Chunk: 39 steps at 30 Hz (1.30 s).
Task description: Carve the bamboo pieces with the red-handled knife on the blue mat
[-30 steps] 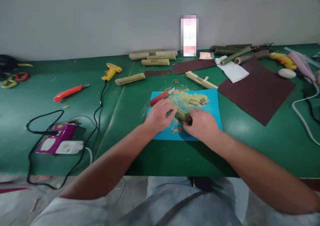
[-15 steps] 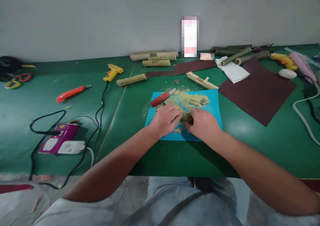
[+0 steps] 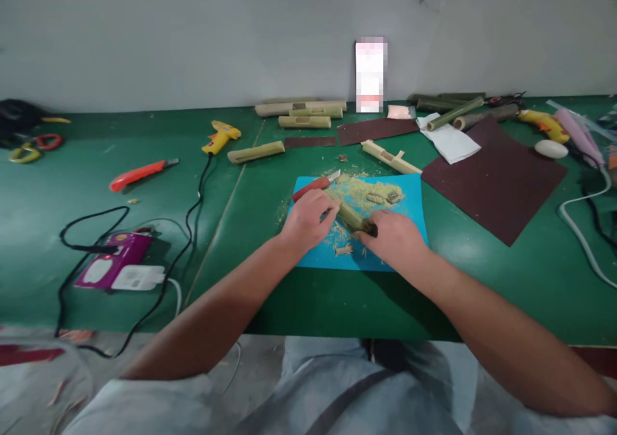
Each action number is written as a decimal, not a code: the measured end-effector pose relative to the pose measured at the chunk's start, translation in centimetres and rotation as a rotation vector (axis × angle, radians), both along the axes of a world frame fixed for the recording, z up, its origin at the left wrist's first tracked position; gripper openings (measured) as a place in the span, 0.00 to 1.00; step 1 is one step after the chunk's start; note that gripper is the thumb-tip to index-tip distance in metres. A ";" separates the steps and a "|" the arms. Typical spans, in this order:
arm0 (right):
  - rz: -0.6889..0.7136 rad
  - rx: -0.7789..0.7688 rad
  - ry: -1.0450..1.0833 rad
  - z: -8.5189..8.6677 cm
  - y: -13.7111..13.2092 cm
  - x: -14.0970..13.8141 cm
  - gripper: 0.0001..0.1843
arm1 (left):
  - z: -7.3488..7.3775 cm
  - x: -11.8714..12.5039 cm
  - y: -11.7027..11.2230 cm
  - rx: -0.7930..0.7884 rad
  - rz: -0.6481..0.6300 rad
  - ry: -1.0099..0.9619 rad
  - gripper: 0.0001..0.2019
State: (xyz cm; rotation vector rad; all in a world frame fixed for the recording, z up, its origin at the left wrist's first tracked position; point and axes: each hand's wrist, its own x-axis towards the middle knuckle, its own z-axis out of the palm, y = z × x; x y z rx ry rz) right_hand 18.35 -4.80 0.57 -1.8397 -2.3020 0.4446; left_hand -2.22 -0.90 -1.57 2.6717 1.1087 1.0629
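Note:
A green bamboo tube (image 3: pixel 354 216) lies slanted over a blue sheet (image 3: pixel 413 229), its dark end toward me on the right. My right hand (image 3: pixel 396 237) is closed round that near end, thumb below and fingers above. At the far left end, my left hand (image 3: pixel 311 221) has its fingers curled on the tube, partly hiding it. Just beyond my left hand rests a red-handled knife (image 3: pixel 311 188), its short blade pointing right. Pale shavings (image 3: pixel 359 191) and bamboo scraps (image 3: pixel 378 198) cover much of the sheet; a curled shaving (image 3: pixel 344 250) lies nearer me.
Cut bamboo pieces (image 3: pixel 304 122) stand toward the wall. On the left are a yellow glue gun (image 3: pixel 222 137), a red utility knife (image 3: pixel 139 175) and a purple power strip (image 3: pixel 116 258) with cords. Brown sheets (image 3: pixel 496 184), white paper (image 3: pixel 450 139) and a white oval object (image 3: pixel 551 150) lie right.
My left hand has slid up and left along the bamboo tube, uncovering its middle and now overlapping the red knife handle in view. My right hand stays at the near end.

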 end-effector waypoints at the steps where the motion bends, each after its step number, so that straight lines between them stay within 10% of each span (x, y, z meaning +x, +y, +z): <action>1: -0.002 0.001 -0.006 0.0 0.0 0.0 0.15 | 0.0 0.1 -0.1 -0.002 -0.024 0.020 0.13; 39: 0.033 0.024 -0.072 0.4 -0.6 -0.2 0.15 | -0.2 0.3 0.0 -0.045 -0.123 0.049 0.12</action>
